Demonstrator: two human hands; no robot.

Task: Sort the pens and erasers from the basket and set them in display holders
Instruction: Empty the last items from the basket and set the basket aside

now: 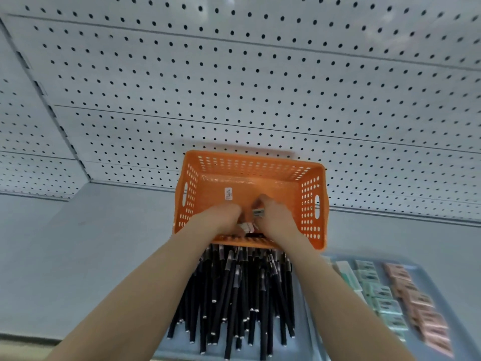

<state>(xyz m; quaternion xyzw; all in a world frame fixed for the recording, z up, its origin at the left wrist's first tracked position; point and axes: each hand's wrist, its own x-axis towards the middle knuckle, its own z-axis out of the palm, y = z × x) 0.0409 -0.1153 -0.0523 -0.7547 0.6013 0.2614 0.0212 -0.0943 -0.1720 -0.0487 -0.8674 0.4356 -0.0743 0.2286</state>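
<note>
An orange perforated basket [311, 201] stands against the pegboard, its floor mostly bare apart from a white label. Both my hands reach into its near end. My left hand [221, 217] closes on a small white eraser [246, 226]. My right hand [273, 214] pinches a grey-wrapped eraser [258, 212]. In front of the basket a dense bunch of black pens [242, 295] fills a display holder. To the right, a tray [421, 272] holds rows of green erasers [380, 295] and pink erasers [421, 306].
A white pegboard wall [234, 87] rises behind the basket. The grey shelf surface [91, 256] spreads to the left of my arms, with its front edge at the lower left.
</note>
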